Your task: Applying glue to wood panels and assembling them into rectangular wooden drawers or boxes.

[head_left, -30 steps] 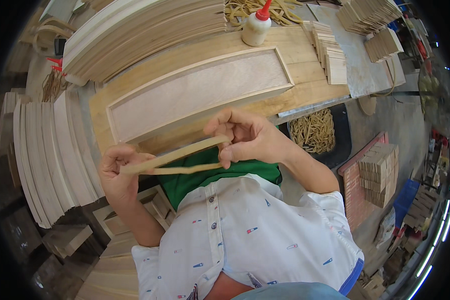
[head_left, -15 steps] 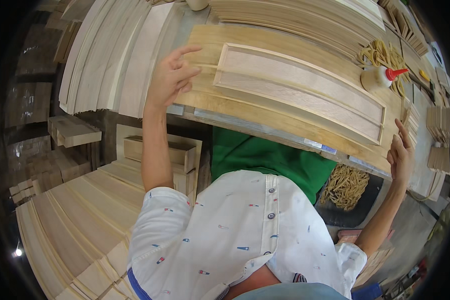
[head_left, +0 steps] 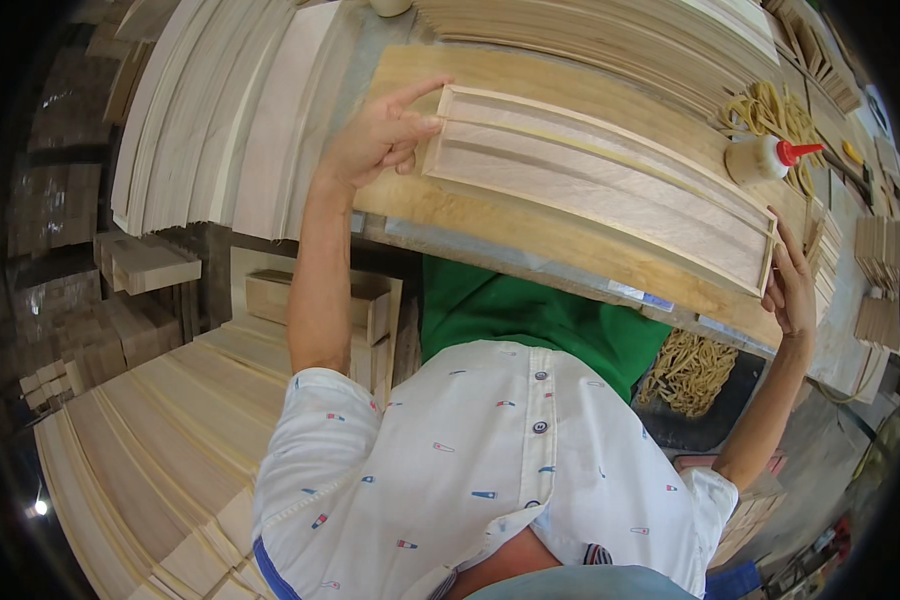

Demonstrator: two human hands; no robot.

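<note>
A long, shallow wooden tray (head_left: pixel 570 195) with thin raised edges lies between my hands, over a yellowish board. Lengthwise through it runs a narrow wooden strip (head_left: pixel 610 157). My left hand (head_left: pixel 380 138) is at the tray's left end, index finger stretched to the far corner and thumb against the end piece; the other fingers are curled. At the opposite end, my right hand (head_left: pixel 792 283) has its fingers along the outer edge, with its thumb partly hidden. Both hands grip the tray by its short ends.
Beyond the board (head_left: pixel 410 75) lie stacked wood strips (head_left: pixel 590 40). A glue bottle (head_left: pixel 755 160) with a red tip and a heap of rubber bands (head_left: pixel 770 108) are at the right. Long planks (head_left: pixel 200 120) are stacked left, more panels (head_left: pixel 150 430) lower left.
Both hands have moved in from beside the tray to its two ends and taken hold of it. The tray's tilt looks slightly different, with its strip now appearing nearer the far edge.
</note>
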